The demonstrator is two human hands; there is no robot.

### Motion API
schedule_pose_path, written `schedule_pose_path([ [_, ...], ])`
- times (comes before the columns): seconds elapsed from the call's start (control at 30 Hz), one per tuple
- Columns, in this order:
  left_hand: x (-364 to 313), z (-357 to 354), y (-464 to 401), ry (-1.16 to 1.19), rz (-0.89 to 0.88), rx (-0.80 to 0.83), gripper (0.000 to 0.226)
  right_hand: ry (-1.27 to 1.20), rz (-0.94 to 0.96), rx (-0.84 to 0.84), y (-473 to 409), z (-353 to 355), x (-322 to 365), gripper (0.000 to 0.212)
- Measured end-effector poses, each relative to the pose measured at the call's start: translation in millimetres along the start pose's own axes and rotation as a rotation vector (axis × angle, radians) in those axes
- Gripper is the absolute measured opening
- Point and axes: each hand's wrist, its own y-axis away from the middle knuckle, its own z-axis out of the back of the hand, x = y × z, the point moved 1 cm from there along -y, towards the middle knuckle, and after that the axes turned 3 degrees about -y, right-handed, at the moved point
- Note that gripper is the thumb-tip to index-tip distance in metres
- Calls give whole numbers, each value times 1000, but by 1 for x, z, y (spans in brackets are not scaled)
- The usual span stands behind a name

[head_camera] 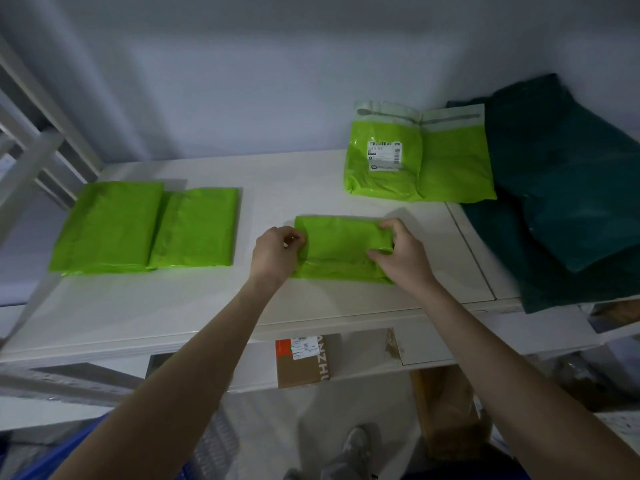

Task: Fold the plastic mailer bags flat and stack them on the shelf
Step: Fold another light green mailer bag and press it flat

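A folded lime-green mailer bag (341,245) lies on the white shelf (214,306) in front of me. My left hand (277,252) grips its left edge with curled fingers. My right hand (398,251) pinches its right end, thumb below and fingers over the top. Two folded green mailers (149,228) lie side by side at the shelf's left. Against the back wall lean two unfolded green mailers (419,157), the left one with a white shipping label.
Dark green bags (561,188) are piled at the shelf's right end. White shelf posts (38,157) stand at the left. Below the shelf, a cardboard box (303,362) sits on a lower level, with other boxes and the floor beneath.
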Motion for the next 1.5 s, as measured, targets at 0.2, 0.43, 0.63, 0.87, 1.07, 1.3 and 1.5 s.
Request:
schedule_pose_path([
  [0.2, 3, -6, 6, -143, -155, -12, 14, 27, 21, 11, 4, -5, 0, 45],
  [0.43, -2, -13, 18, -550, -269, -18, 30, 147, 17, 10, 8, -13, -2, 45],
  [0.63, 7, -19, 22, -670, -315, -62, 49, 471, -5, 10, 9, -9, -4, 54],
  [0.87, 18, -13, 13, -718, -261, -4, 52, 579, -72, 64, 7, -11, -1, 48],
  [1.07, 9, -3, 9, -410, -249, -106, 63, 216, 10, -216, 0, -5, 13, 36],
  [1.3, -4, -32, 9, -474, -325, -31, 64, 533, 399, -13, -6, -59, 44, 49],
  [1.5, 8, -40, 10, -551, -295, 56, 51, 603, 383, 125, -10, -76, 29, 55],
])
